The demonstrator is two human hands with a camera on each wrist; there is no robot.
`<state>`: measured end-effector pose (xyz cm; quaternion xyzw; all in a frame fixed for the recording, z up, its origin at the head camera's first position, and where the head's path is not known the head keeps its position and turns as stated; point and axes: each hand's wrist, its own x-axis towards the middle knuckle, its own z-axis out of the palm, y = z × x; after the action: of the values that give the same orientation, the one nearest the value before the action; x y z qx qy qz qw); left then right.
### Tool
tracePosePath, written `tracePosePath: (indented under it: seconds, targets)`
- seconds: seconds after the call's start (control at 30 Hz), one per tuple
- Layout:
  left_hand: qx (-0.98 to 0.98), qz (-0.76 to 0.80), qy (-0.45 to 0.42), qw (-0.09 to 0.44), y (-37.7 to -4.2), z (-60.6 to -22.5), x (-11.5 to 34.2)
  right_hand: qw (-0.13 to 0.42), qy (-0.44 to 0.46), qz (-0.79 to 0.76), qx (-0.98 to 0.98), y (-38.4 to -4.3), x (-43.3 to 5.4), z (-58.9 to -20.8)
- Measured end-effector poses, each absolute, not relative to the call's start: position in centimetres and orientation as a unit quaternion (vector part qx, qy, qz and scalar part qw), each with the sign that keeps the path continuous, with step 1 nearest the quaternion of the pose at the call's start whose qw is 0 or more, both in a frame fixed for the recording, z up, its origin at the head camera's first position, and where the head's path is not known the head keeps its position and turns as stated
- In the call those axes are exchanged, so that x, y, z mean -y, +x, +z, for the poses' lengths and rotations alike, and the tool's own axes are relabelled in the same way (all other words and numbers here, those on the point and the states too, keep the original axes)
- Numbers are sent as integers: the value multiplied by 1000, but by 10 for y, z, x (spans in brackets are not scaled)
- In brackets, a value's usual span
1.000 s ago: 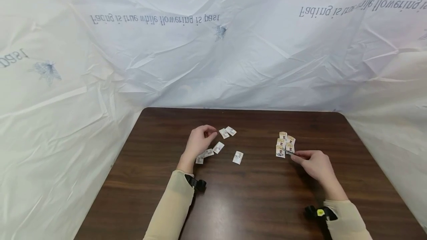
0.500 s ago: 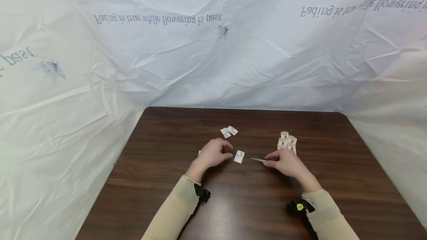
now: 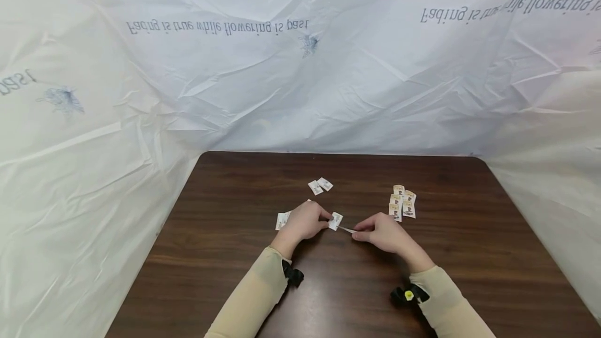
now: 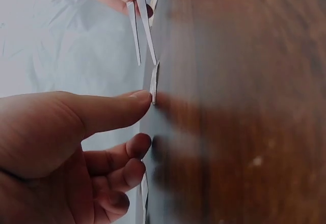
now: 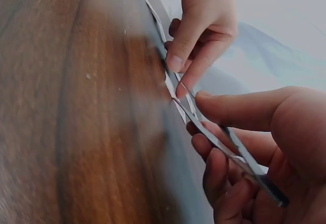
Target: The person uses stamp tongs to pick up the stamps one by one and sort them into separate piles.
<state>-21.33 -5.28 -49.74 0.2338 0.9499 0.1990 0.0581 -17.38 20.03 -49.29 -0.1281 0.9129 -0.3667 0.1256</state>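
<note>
My right hand (image 3: 382, 231) holds metal tweezers (image 5: 216, 140) between thumb and fingers. Their two tips stand apart, right at the near right edge of a small white printed paper piece (image 3: 335, 220). On the left edge of that piece rest the thumb and index finger of my left hand (image 3: 305, 221), seen close up in the left wrist view, where the thumb tip (image 4: 140, 98) touches it. The other left fingers are loosely bent. More white pieces (image 3: 281, 219) lie partly hidden under the left hand.
Two white pieces (image 3: 320, 185) lie together farther back on the dark wooden table (image 3: 244, 181). A cluster of several yellow-topped printed pieces (image 3: 401, 203) sits right of centre. Behind the table hangs a white plastic sheet (image 3: 328, 113).
The right hand has brought the tweezers leftward from the yellow-topped cluster to the single white piece. My left hand has moved right and nearer me, onto that piece's left edge.
</note>
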Motion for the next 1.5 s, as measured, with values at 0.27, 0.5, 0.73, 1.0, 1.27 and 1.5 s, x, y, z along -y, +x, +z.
tracePosePath:
  seconds: [0.27,0.5,0.73,1.0,1.27,1.5]
  targets:
    - [-956,211,196,55,-211,-493,52,119,-111,-377,-912,-172,-196,-490]
    - [-956,194,211,57,-207,-491,50,146,-108,-399,-899,-166,-196,-482]
    - [-960,180,207,66,-205,-491,51,159,-101,-411,-892,-164,-193,-483]
    - [-961,200,182,56,-208,-492,53,172,-96,-422,-885,-166,-191,-486]
    - [-963,190,186,48,-208,-492,53,180,-93,-429,-880,-167,-190,-488]
    - [-964,196,168,56,-208,-491,54,192,-99,-433,-875,-166,-190,-487]
